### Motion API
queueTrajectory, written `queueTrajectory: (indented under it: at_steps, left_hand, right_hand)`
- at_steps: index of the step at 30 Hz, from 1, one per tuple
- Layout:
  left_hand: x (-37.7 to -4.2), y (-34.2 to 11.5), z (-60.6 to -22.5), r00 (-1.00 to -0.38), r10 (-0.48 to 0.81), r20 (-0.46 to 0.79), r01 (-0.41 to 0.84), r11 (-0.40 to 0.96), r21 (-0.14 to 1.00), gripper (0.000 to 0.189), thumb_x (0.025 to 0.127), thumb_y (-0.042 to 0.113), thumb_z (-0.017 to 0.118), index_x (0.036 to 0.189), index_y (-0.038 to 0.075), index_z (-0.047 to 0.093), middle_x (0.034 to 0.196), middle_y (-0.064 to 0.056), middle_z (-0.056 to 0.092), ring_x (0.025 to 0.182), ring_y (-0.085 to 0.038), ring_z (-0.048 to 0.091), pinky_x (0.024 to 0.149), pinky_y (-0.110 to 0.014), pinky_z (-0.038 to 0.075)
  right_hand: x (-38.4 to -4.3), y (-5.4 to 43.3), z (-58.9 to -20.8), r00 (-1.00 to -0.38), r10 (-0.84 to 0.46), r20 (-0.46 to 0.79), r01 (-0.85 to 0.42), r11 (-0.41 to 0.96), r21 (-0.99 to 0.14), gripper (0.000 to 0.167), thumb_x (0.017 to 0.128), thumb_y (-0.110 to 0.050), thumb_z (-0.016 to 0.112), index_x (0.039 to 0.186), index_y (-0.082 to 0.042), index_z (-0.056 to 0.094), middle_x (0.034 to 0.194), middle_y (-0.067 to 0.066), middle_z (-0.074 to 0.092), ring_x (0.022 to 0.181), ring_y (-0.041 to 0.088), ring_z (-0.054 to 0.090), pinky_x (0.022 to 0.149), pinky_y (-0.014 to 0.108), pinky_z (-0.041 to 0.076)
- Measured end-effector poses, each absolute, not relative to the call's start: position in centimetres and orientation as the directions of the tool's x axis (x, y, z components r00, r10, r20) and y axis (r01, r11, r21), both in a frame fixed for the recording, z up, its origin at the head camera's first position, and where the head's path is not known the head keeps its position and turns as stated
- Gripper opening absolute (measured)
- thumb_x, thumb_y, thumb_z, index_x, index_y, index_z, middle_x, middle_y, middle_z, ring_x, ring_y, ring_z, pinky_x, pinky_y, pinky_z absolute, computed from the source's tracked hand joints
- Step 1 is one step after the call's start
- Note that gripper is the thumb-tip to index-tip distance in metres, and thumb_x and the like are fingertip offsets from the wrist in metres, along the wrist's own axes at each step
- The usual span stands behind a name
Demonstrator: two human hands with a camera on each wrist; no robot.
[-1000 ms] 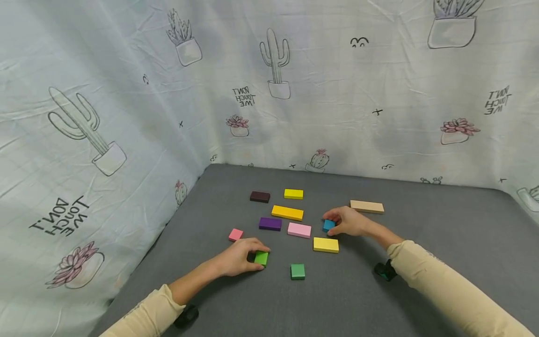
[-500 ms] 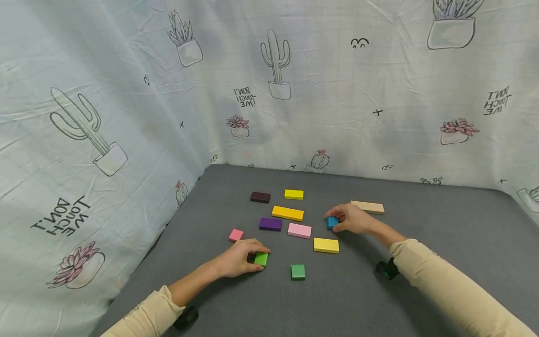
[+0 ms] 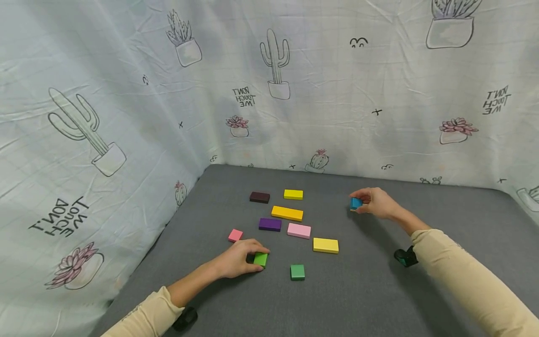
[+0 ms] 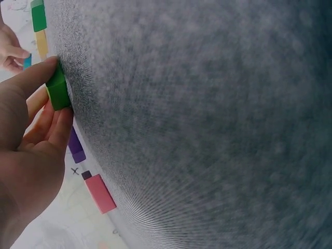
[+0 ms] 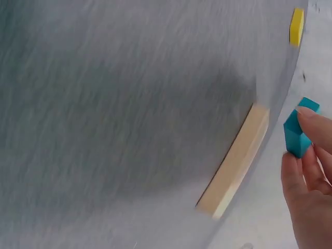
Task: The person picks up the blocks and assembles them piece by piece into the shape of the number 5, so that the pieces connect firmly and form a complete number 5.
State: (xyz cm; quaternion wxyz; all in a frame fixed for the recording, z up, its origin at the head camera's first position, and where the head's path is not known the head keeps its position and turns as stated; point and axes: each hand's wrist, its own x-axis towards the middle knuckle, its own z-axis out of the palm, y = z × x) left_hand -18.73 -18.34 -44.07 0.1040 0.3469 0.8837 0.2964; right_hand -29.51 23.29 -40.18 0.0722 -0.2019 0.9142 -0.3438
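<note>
My left hand [image 3: 240, 258] pinches a bright green block [image 3: 260, 260] between thumb and fingers at the table's middle left. The left wrist view shows this green block [image 4: 58, 93] low at the cloth. Farther back on the right, my right hand [image 3: 379, 204] grips a small blue block [image 3: 355, 203]. In the right wrist view the blue block [image 5: 296, 132] is held up off the table, and a long beige wooden block [image 5: 233, 163] lies beside it. That beige block is mostly hidden behind the hand in the head view.
On the grey table [image 3: 337, 299] lie a dark green block [image 3: 297, 272], two yellow blocks, an orange block [image 3: 287, 213], a pink block [image 3: 299, 230], a purple block [image 3: 270, 224], a dark brown block [image 3: 259, 197] and a coral block [image 3: 235, 235]. A printed curtain [image 3: 328, 107] stands behind.
My right hand has carried the blue block to the right and back, from beside the pink block to the beige block's left end. The left hand has stayed on the green block.
</note>
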Motion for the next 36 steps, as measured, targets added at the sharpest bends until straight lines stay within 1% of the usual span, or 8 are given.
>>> queueTrajectory:
  at_steps: [5, 9, 16, 24, 27, 31, 36]
  left_hand:
    - [-18.7, -18.2, -44.0, -0.735, 0.678, 0.029, 0.558, 0.58, 0.593, 0.037, 0.084, 0.014, 0.074, 0.12, 0.005, 0.066, 0.111, -0.002, 0.061, 0.099, -0.013, 0.055, 0.086, -0.03, 0.046]
    - [-18.8, -18.2, -44.0, -0.741, 0.671, 0.016, 0.546, 0.588, 0.596, 0.038, 0.084, 0.014, 0.074, 0.12, 0.007, 0.066, 0.112, -0.001, 0.061, 0.1, -0.011, 0.054, 0.087, -0.029, 0.046]
    - [-18.7, -18.2, -44.0, -0.748, 0.663, 0.009, 0.536, 0.597, 0.597, 0.038, 0.084, 0.015, 0.074, 0.12, 0.007, 0.066, 0.112, -0.001, 0.061, 0.101, -0.011, 0.054, 0.087, -0.028, 0.046]
    - [-18.6, -18.2, -43.9, -0.755, 0.656, 0.001, 0.523, 0.602, 0.604, 0.037, 0.084, 0.015, 0.075, 0.12, 0.008, 0.066, 0.111, 0.0, 0.061, 0.098, -0.009, 0.053, 0.084, -0.027, 0.045]
    - [-18.6, -18.2, -43.9, -0.756, 0.655, 0.002, 0.523, 0.601, 0.604, 0.037, 0.084, 0.015, 0.074, 0.12, 0.008, 0.066, 0.11, 0.001, 0.061, 0.097, -0.009, 0.053, 0.084, -0.027, 0.045]
    - [-18.6, -18.2, -43.9, -0.757, 0.654, 0.001, 0.52, 0.601, 0.607, 0.038, 0.084, 0.015, 0.074, 0.12, 0.008, 0.066, 0.111, 0.001, 0.061, 0.097, -0.009, 0.053, 0.084, -0.027, 0.045]
    - [-18.7, -18.2, -44.0, -0.749, 0.662, 0.02, 0.536, 0.589, 0.605, 0.037, 0.084, 0.015, 0.074, 0.12, 0.007, 0.066, 0.11, 0.0, 0.061, 0.096, -0.01, 0.053, 0.082, -0.027, 0.046]
  right_hand:
    - [-29.7, 25.7, -39.9, -0.934, -0.357, 0.008, -0.273, 0.701, -0.658, 0.045, 0.086, 0.001, 0.067, 0.128, 0.011, 0.051, 0.123, 0.032, 0.052, 0.114, 0.048, 0.048, 0.088, 0.051, 0.044]
    - [-29.7, 27.3, -39.6, -0.945, -0.327, 0.003, -0.255, 0.73, -0.634, 0.045, 0.087, 0.001, 0.066, 0.128, 0.013, 0.05, 0.123, 0.035, 0.05, 0.113, 0.05, 0.047, 0.086, 0.053, 0.044]
    - [-29.9, 29.6, -39.9, -0.956, -0.293, -0.025, -0.223, 0.775, -0.591, 0.044, 0.086, 0.002, 0.067, 0.125, 0.015, 0.051, 0.118, 0.036, 0.052, 0.108, 0.049, 0.049, 0.083, 0.054, 0.045]
    - [-30.1, 31.6, -40.7, -0.953, -0.289, -0.09, -0.188, 0.796, -0.575, 0.041, 0.084, 0.004, 0.066, 0.12, 0.018, 0.052, 0.116, 0.038, 0.052, 0.106, 0.05, 0.05, 0.081, 0.052, 0.046]
    - [-30.1, 31.7, -41.1, -0.953, -0.288, -0.097, -0.183, 0.798, -0.574, 0.04, 0.083, 0.005, 0.067, 0.118, 0.018, 0.053, 0.113, 0.037, 0.053, 0.103, 0.049, 0.051, 0.079, 0.051, 0.047]
    - [-30.1, 31.6, -41.4, -0.948, -0.303, -0.097, -0.198, 0.8, -0.566, 0.038, 0.083, 0.005, 0.067, 0.117, 0.016, 0.055, 0.111, 0.036, 0.055, 0.1, 0.047, 0.053, 0.077, 0.05, 0.047]
    - [-30.1, 31.4, -41.5, -0.934, -0.341, -0.104, -0.224, 0.789, -0.572, 0.037, 0.082, 0.006, 0.067, 0.116, 0.016, 0.056, 0.113, 0.036, 0.055, 0.103, 0.05, 0.052, 0.078, 0.051, 0.048]
